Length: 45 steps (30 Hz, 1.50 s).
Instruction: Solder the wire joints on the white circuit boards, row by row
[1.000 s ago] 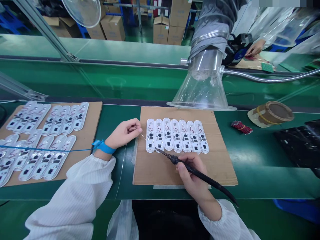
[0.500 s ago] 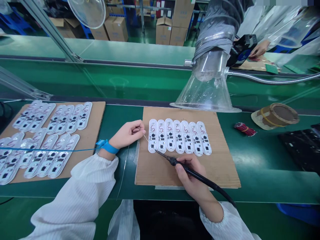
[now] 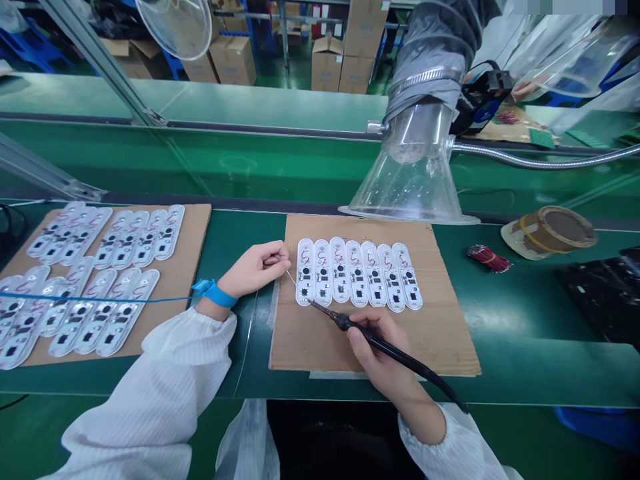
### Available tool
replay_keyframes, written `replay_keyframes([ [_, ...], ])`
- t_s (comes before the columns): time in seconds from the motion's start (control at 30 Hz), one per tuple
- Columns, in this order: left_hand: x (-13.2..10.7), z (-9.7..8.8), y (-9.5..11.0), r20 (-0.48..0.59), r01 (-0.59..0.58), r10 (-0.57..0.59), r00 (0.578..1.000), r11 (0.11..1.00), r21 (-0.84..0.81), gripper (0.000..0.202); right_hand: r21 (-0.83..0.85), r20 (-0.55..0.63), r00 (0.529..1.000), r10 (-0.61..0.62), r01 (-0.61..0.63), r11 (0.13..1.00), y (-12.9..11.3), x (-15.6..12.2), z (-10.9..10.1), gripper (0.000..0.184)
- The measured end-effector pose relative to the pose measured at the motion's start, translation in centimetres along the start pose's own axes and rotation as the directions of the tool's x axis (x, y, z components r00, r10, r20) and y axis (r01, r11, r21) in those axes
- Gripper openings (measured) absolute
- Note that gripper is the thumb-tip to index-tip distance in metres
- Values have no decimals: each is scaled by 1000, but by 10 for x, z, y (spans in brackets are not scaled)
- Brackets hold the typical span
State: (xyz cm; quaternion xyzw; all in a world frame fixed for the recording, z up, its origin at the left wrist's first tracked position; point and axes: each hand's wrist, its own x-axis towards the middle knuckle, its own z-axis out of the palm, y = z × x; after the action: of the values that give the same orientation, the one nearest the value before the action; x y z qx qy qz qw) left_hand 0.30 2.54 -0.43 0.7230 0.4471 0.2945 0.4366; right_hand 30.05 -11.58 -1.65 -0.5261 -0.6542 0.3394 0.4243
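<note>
In my right hand is a black soldering iron, gripped like a pen, its tip at the lower end of the leftmost white circuit board. My left hand, with a blue wrist strap, pinches a thin solder wire whose end reaches that same board. Several such boards, each with a red wire and black parts, stand side by side in a row on a cardboard sheet. Whether the iron touches the solder is too small to tell.
More boards lie on a cardboard sheet at left. A clear fume hood hangs behind the row. To the right are a bundle of red wires, a round brown container and a black object. A person works across the bench.
The soldering iron and my right hand have shifted very slightly left. My left hand stays in place with the solder wire. Across the bench, the other person's hand has moved back.
</note>
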Motion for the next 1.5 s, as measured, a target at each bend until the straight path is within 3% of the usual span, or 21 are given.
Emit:
replay_keyframes([
  [0.27,-1,0,1,15,12,-12,1000,1000,-12,24,23,-32,999,3,-3,1000,-1,-2,0,9],
  [0.57,-1,1,3,23,14,-14,1000,1000,-10,23,-84,2,997,-81,81,993,-9,4,-1,7],
  [1.1,0,1,4,26,1,-1,1000,1000,18,23,-69,24,1000,-6,8,998,-8,3,-1,13],
  [1.33,0,1,1,28,13,-13,1000,1000,5,23,-60,-35,999,-1,-1,998,-3,-1,0,16],
  [1.5,-1,1,0,26,11,-11,1000,1000,7,22,-99,28,999,-34,37,994,-7,3,-2,15],
])
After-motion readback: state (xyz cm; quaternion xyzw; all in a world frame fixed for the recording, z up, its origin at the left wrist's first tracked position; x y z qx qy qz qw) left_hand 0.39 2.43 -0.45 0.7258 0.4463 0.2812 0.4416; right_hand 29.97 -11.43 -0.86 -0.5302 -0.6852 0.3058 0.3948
